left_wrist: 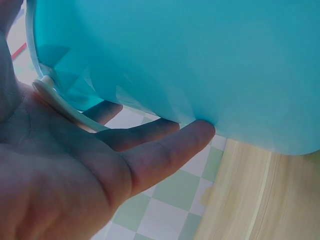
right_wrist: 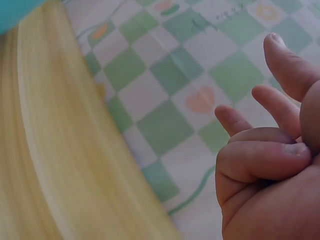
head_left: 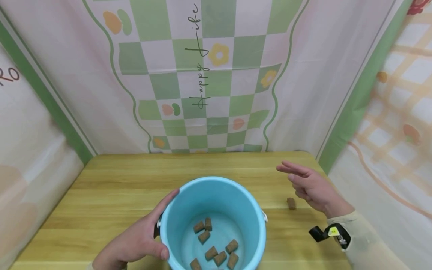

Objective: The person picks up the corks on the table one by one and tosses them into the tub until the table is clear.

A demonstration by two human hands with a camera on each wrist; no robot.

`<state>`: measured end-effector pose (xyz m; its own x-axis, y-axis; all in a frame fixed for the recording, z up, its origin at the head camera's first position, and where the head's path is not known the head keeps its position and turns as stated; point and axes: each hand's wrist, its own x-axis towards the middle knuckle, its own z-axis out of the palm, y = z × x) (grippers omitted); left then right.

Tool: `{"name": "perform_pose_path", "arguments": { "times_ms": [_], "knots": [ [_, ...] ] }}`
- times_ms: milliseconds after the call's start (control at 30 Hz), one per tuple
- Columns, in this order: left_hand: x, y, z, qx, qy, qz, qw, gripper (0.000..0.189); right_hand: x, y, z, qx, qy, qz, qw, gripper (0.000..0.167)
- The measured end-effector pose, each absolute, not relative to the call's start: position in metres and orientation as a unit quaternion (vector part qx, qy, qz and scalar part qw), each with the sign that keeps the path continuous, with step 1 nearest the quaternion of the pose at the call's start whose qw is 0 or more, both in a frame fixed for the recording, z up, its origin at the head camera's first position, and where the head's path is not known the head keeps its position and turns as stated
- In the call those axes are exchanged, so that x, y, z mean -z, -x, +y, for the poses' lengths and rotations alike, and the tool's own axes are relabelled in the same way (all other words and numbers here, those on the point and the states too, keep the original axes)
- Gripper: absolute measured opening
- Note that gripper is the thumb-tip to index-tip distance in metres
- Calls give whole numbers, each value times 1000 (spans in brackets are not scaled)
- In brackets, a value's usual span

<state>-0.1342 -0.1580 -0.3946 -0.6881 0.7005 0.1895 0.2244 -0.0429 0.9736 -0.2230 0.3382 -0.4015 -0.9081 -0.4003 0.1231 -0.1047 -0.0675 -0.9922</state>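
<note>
A light blue bucket stands on the wooden table at the front, its mouth facing up toward the head camera. Inside lie several short brown cork-like cylinders. My left hand holds the bucket's left side, thumb by the rim and the other fingers spread round the outer wall; in the left wrist view the white handle runs beside the palm. My right hand hovers over the table's right side, some fingers extended and others bent, with nothing seen in it. Just left of it on the table lies a loose brown cylinder.
The wooden table ends at a back wall covered by a green-and-white checked cloth. Printed curtains hang close on the left and right. A black band sits on the right wrist.
</note>
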Motion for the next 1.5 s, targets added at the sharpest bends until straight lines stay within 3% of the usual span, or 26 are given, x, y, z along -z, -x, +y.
{"name": "perform_pose_path", "arguments": {
  "times_ms": [267,500,700,933,1233,1333,1500],
  "knots": [
    [395,136,-159,-633,-361,659,185,109,420,228,361,704,132,691,98,50],
    [394,135,-159,-632,-358,661,186,110,438,232,381,739,92,661,97,41],
    [393,135,-159,-632,-344,668,189,110,449,233,394,732,73,670,97,56],
    [393,134,-160,-628,-354,669,182,109,463,233,404,739,38,661,124,32],
    [395,135,-159,-629,-357,666,183,109,479,231,413,770,-51,615,162,28],
    [394,134,-159,-628,-352,669,184,109,481,231,415,767,-47,618,163,34],
    [393,134,-159,-627,-346,672,189,108,480,229,413,733,-37,656,172,64]
  ]
}}
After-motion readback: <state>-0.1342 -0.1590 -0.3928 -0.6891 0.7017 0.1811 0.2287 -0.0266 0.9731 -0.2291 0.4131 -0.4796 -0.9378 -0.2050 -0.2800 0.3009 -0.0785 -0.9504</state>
